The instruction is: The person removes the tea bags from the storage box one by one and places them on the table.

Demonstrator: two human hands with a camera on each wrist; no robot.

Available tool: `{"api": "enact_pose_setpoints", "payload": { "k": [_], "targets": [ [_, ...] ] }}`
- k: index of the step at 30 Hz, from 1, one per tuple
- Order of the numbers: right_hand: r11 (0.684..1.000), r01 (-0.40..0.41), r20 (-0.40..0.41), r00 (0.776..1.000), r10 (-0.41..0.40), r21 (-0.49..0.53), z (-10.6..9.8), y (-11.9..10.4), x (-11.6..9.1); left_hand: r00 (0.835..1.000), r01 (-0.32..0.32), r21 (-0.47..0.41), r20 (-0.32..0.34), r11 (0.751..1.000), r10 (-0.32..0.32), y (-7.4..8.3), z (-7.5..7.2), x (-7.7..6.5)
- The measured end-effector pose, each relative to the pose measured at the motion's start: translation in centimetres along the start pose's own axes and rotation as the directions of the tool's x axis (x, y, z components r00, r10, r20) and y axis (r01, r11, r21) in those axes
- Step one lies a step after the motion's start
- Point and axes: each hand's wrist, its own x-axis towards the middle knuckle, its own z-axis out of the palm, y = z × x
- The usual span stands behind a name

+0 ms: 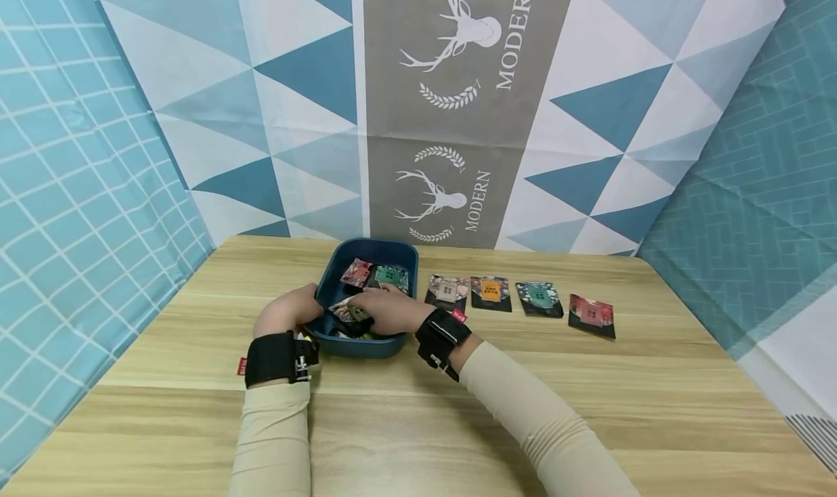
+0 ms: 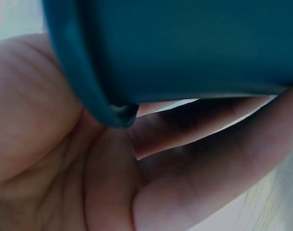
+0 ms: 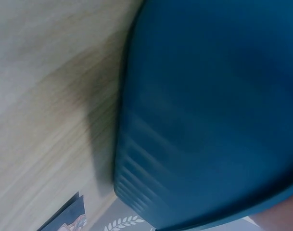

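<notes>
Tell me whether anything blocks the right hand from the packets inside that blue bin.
Nothing visible does: the blue bin is open on top, and the right hand reaches over its right side to a patterned packet inside.

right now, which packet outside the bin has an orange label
Second packet from the left, right of the blue bin: only its label is orange, unlike the beige-labelled packet, green-labelled packet and red-labelled packet.

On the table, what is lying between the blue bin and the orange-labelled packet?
The beige-labelled packet lies between them, as the head view shows.
</notes>
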Motion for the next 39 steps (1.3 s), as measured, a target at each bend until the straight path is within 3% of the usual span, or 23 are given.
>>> {"api": "enact_pose_setpoints", "payload": {
  "k": [8,16,29,39],
  "targets": [
    [0.998,0.049,-0.028,0.998,-0.047,0.045,0.3,-0.2,0.0,1.0,-0.026,0.058,0.008,0.998,0.025,-0.1,-0.1,0.3],
    [0.998,0.058,-0.1,0.993,-0.06,-0.021,0.4,-0.2,-0.4,0.999,-0.016,0.068,0.031,0.998,0.013,0.0,-0.1,0.2],
    [0.99,0.082,-0.263,0.958,-0.11,-0.116,0.1,-0.3,-1.7,1.0,-0.014,0.074,0.009,0.997,0.014,-0.2,0.0,-0.1],
    [0.991,0.08,-0.331,0.937,-0.113,-0.11,-1.6,-0.2,-4.0,0.999,-0.024,0.07,0.033,0.997,0.022,0.0,-0.2,-0.1]
  ]
}}
